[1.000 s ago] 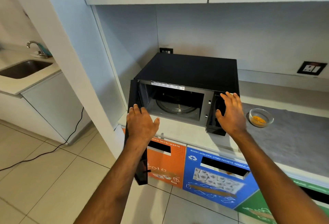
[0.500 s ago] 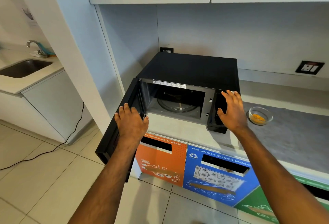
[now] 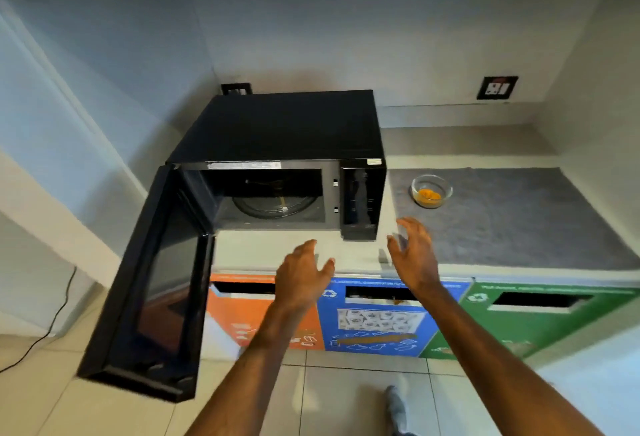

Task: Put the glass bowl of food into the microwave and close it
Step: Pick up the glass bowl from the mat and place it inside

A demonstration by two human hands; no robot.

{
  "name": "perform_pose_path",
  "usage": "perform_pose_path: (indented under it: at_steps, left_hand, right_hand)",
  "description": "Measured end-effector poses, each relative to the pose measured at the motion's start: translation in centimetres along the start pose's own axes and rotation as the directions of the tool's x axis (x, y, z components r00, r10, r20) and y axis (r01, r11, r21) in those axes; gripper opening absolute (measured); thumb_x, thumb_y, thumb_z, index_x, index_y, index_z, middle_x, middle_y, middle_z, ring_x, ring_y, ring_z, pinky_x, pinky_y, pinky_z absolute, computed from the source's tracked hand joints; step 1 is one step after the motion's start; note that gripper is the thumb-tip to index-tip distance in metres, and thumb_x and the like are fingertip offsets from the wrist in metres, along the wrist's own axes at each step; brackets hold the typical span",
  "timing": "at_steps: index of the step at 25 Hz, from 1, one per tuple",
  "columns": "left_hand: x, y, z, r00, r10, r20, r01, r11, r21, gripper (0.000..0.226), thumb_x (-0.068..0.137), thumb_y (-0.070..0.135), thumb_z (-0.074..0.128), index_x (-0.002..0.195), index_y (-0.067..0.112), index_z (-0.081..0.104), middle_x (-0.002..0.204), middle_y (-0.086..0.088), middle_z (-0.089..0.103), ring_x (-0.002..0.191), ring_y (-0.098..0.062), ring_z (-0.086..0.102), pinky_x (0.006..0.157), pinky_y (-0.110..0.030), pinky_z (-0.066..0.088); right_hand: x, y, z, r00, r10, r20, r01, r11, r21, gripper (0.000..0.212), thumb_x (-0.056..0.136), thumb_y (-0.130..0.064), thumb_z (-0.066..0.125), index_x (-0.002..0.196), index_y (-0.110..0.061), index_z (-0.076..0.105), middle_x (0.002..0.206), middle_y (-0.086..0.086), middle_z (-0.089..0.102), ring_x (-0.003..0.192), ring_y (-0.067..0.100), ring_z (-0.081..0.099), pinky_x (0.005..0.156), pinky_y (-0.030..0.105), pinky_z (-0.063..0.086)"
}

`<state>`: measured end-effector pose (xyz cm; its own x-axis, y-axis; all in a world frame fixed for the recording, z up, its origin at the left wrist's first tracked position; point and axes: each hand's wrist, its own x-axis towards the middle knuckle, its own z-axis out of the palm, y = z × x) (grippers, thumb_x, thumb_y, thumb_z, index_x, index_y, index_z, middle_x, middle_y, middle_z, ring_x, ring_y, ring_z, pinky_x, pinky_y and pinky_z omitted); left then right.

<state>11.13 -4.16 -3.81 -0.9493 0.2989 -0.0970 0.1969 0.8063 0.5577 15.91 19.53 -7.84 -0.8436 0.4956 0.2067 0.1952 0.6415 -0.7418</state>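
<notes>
Glass bowl (image 3: 431, 190) on grey mat beyond right hand (image 3: 414, 257), both hands spread, empty

black microwave (image 3: 287, 130), orange food (image 3: 429, 196), grey mat (image 3: 512, 221).

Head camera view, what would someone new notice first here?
The black microwave on the counter, its door swung wide open to the left. Right of it, a glass bowl of orange food sits on a grey mat. Both hands, left and right, hover open in front.
</notes>
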Motion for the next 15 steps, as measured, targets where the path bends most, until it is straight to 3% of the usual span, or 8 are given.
perform_pose_path:
  at_steps: [3, 5, 6, 9, 10, 12, 13, 15]
  left_hand:
    - [2.7, 3.9, 5.3, 0.970, 0.064, 0.234, -0.013, 0.977, -0.211, 0.063, 0.095, 0.051, 0.054, 0.149, 0.022, 0.041, 0.150, -0.002, 0.050, 0.137, -0.024, 0.047, 0.109, -0.041, 0.043]
    - [4.8, 6.4, 8.3, 0.945, 0.080, 0.316, 0.022, 0.951, -0.308, 0.063, 0.096, 0.049, 0.057, 0.149, 0.018, 0.042, 0.151, -0.003, 0.049, 0.138, -0.024, 0.047, 0.112, -0.041, 0.041]
    - [6.1, 8.0, 9.8, 0.937, 0.072, 0.343, 0.053, 0.938, -0.343, 0.062, 0.096, 0.048, 0.057, 0.148, 0.017, 0.043, 0.152, -0.004, 0.049, 0.138, -0.024, 0.047, 0.113, -0.042, 0.041]
    - [10.1, 12.1, 13.7, 0.919, 0.033, 0.393, 0.169, 0.868, -0.468, 0.058, 0.095, 0.046, 0.060, 0.144, 0.018, 0.048, 0.149, -0.005, 0.053, 0.133, -0.021, 0.053, 0.110, -0.043, 0.046]
    - [11.5, 13.5, 14.9, 0.914, 0.019, 0.405, 0.206, 0.839, -0.504, 0.057, 0.095, 0.045, 0.061, 0.143, 0.019, 0.049, 0.147, -0.004, 0.055, 0.130, -0.020, 0.055, 0.109, -0.042, 0.047]
    - [14.6, 15.8, 16.8, 0.912, -0.031, 0.409, 0.267, 0.801, -0.536, 0.054, 0.092, 0.047, 0.062, 0.139, 0.021, 0.053, 0.141, -0.005, 0.061, 0.126, -0.022, 0.059, 0.108, -0.044, 0.049]
    - [16.0, 16.6, 17.7, 0.911, -0.060, 0.409, 0.298, 0.780, -0.550, 0.054, 0.090, 0.050, 0.062, 0.135, 0.020, 0.056, 0.138, -0.010, 0.063, 0.124, -0.027, 0.060, 0.107, -0.047, 0.049]
    - [19.1, 17.8, 19.7, 0.894, -0.096, 0.438, 0.364, 0.725, -0.585, 0.063, 0.083, 0.055, 0.062, 0.132, 0.016, 0.056, 0.136, -0.024, 0.057, 0.127, -0.039, 0.056, 0.106, -0.053, 0.046]
  right_hand:
    - [1.4, 4.1, -1.4, 0.981, 0.192, -0.023, -0.187, 0.974, 0.125, 0.041, 0.097, -0.022, 0.063, 0.135, -0.011, 0.055, 0.134, 0.007, 0.053, 0.117, 0.017, 0.052, 0.093, 0.008, 0.035]
    - [2.8, 6.3, -2.4, 0.954, 0.294, -0.050, -0.276, 0.934, 0.228, 0.040, 0.097, -0.019, 0.063, 0.135, -0.007, 0.056, 0.129, 0.004, 0.051, 0.111, 0.011, 0.052, 0.081, -0.003, 0.035]
    - [4.1, 7.7, -3.0, 0.937, 0.345, -0.058, -0.319, 0.909, 0.269, 0.041, 0.096, -0.019, 0.063, 0.135, -0.006, 0.056, 0.128, 0.004, 0.051, 0.110, 0.010, 0.052, 0.081, 0.000, 0.038]
    - [8.1, 11.5, -4.2, 0.880, 0.474, -0.013, -0.437, 0.821, 0.369, 0.040, 0.094, -0.023, 0.063, 0.132, -0.011, 0.058, 0.121, 0.000, 0.058, 0.109, 0.015, 0.057, 0.092, 0.029, 0.048]
    - [9.6, 12.8, -4.5, 0.861, 0.509, 0.008, -0.472, 0.794, 0.384, 0.032, 0.092, -0.026, 0.062, 0.123, -0.017, 0.062, 0.112, -0.003, 0.061, 0.101, 0.015, 0.059, 0.087, 0.031, 0.050]
    - [12.7, 15.0, -5.1, 0.854, 0.516, 0.066, -0.493, 0.762, 0.420, 0.003, 0.087, -0.028, 0.060, 0.085, -0.026, 0.059, 0.079, -0.008, 0.052, 0.073, 0.013, 0.048, 0.062, 0.024, 0.043]
    - [14.1, 15.9, -5.3, 0.859, 0.505, 0.088, -0.489, 0.756, 0.435, 0.013, 0.086, -0.027, 0.060, 0.077, -0.026, 0.051, 0.072, -0.009, 0.044, 0.066, 0.011, 0.041, 0.057, 0.023, 0.038]
    - [16.4, 17.7, -5.3, 0.849, 0.503, 0.160, -0.516, 0.729, 0.450, 0.005, 0.089, -0.033, 0.059, 0.090, -0.031, 0.055, 0.085, -0.009, 0.052, 0.075, 0.008, 0.049, 0.073, 0.030, 0.047]
